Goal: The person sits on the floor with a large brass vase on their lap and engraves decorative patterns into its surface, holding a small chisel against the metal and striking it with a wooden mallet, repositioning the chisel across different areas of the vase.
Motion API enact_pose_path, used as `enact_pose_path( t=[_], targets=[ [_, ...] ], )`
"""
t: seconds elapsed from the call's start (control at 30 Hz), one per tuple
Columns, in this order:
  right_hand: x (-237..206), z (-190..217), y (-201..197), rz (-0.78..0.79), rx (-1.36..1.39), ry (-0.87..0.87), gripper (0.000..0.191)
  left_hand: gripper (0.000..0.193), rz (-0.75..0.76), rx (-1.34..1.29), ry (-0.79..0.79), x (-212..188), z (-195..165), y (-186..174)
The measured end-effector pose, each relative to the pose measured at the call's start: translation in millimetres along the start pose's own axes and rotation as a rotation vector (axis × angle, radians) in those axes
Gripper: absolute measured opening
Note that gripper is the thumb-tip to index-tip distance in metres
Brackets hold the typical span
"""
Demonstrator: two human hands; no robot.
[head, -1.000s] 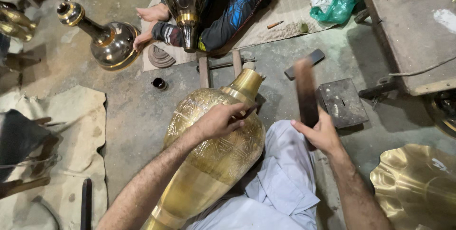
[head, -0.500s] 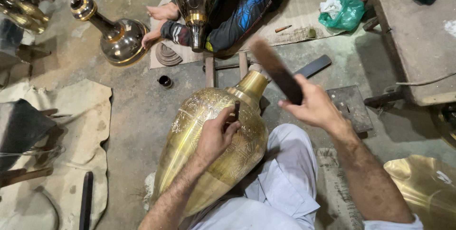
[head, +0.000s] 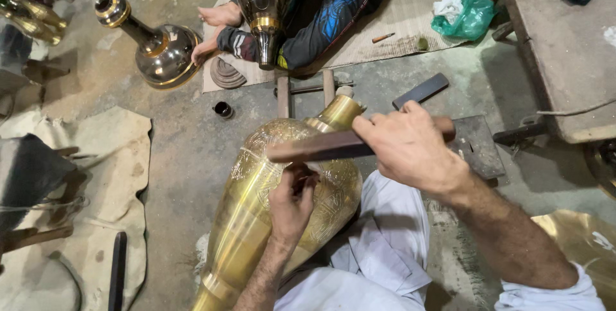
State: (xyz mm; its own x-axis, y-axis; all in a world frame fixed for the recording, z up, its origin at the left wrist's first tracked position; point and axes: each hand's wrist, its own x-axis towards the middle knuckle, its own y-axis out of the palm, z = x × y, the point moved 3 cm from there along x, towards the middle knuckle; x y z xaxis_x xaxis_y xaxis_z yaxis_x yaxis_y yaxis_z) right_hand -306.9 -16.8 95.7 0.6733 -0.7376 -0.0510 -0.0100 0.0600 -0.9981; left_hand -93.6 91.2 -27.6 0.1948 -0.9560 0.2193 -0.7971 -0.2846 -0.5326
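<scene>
Across the person's lap, the brass vase (head: 282, 221) lies tilted, neck away, its base cut off below. Left hand (head: 292, 205) pinches something hidden against it; right hand (head: 407, 147) clenches a wooden bar (head: 321, 147).

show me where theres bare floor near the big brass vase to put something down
Bare concrete lies left of the brass vase, between it and the cloth sheet, below the small black cup. Crowded: above the neck, by the wooden stand, and right, by the metal block.

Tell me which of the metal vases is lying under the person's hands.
The large golden engraved vase across the lap, touched by the left hand. The dark vases farther away lie untouched by these hands.
</scene>
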Motion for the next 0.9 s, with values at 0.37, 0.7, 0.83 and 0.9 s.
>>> enact_pose_path(
  t=[0.37, 0.7, 0.83, 0.9],
  targets=[
    [5, -18, 12, -0.233, 0.36, -0.02, 0.04, 0.022, -0.224, 0.071, 0.133, -16, -10, 6],
    [7, 2, -23, -0.432, 0.293, -0.301, 0.049, 0.027, -0.15, -0.073, 0.019, -15, -5, 8],
    [11, -2, -18, -0.323, 0.536, -0.171, 0.044, 0.019, -0.144, -0.083, 0.028, -16, 3, 8],
    [13, 2, -16, -0.304, 0.459, -0.201, 0.037, 0.02, -0.127, -0.003, 0.021, -17, 6, 10]
  ],
)
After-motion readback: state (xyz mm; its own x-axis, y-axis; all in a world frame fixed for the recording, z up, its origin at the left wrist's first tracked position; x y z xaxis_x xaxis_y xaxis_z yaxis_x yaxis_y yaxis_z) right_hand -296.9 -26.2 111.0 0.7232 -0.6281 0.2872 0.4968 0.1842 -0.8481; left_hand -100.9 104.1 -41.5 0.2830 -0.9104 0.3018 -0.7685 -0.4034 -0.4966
